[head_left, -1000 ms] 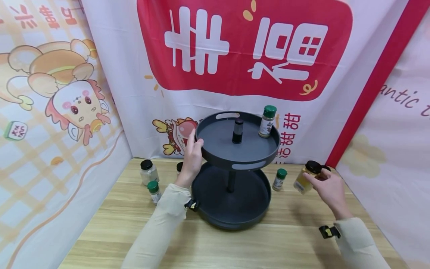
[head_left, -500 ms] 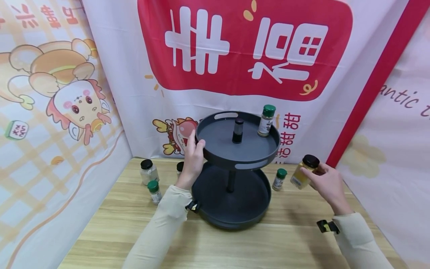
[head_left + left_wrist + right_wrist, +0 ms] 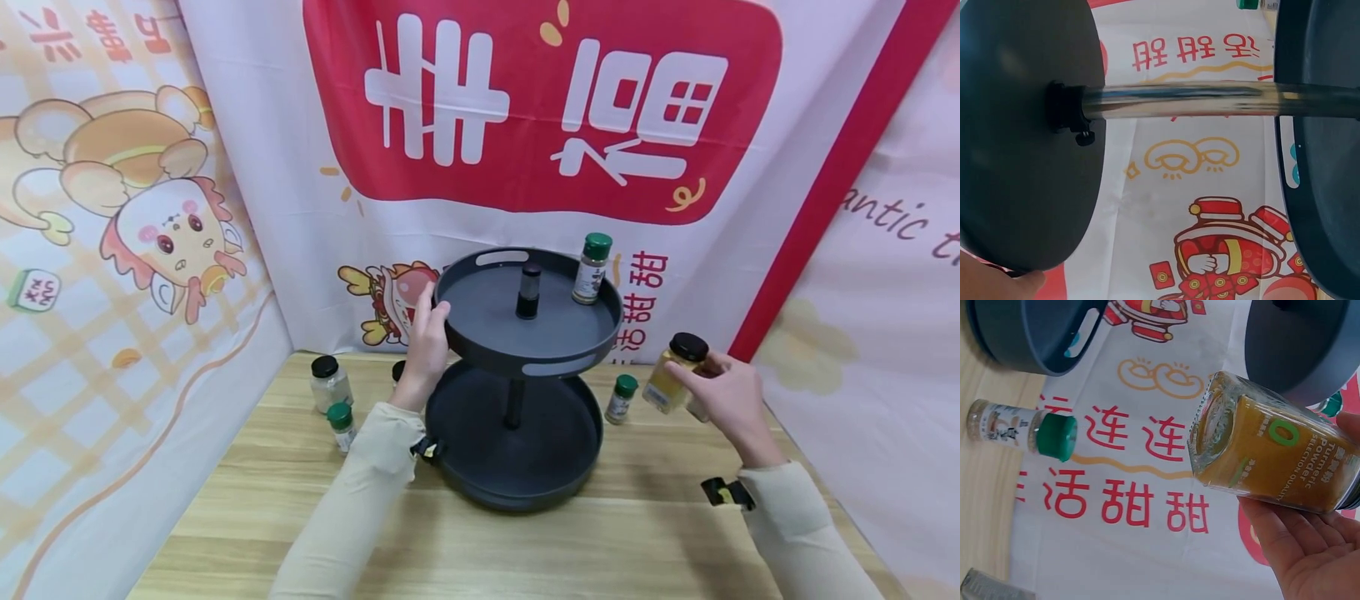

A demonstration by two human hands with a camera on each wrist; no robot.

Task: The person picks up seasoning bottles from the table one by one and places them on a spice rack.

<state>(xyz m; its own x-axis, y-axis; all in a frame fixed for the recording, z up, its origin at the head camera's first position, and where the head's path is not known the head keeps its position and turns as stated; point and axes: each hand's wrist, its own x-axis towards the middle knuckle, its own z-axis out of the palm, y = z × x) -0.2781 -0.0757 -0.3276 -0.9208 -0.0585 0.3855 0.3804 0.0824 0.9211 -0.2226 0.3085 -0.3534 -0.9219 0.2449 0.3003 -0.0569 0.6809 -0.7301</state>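
Observation:
Center table stands a dark grey two-tier tray (image 3: 517, 454), with round tiers joined by a post. At the upper tier's left rim, my left hand (image 3: 427, 342) holds on, thumb at the edge; its fingers are mostly out of frame in the left wrist view. Off to the right, my right hand (image 3: 731, 400) grips a square glass jar of turmeric powder (image 3: 1285, 450) near its black lid. The jar is tilted, raised above the table. A green-capped spice jar (image 3: 591, 268) stands on the upper tier; the lower tier (image 3: 480, 417) holds nothing visible.
Right of the tray stands another green-capped spice jar (image 3: 621, 398). A clear container (image 3: 697, 408) is partly hidden behind my right hand. At left are a black-lidded jar (image 3: 330, 385), a green-capped jar (image 3: 342, 427) and a mostly hidden black-lidded jar (image 3: 398, 371). Printed cloths hang around the table.
My right hand has moved the turmeric jar slightly left and upward, uncovering part of a clear container behind it. My left hand stays at the upper rim.

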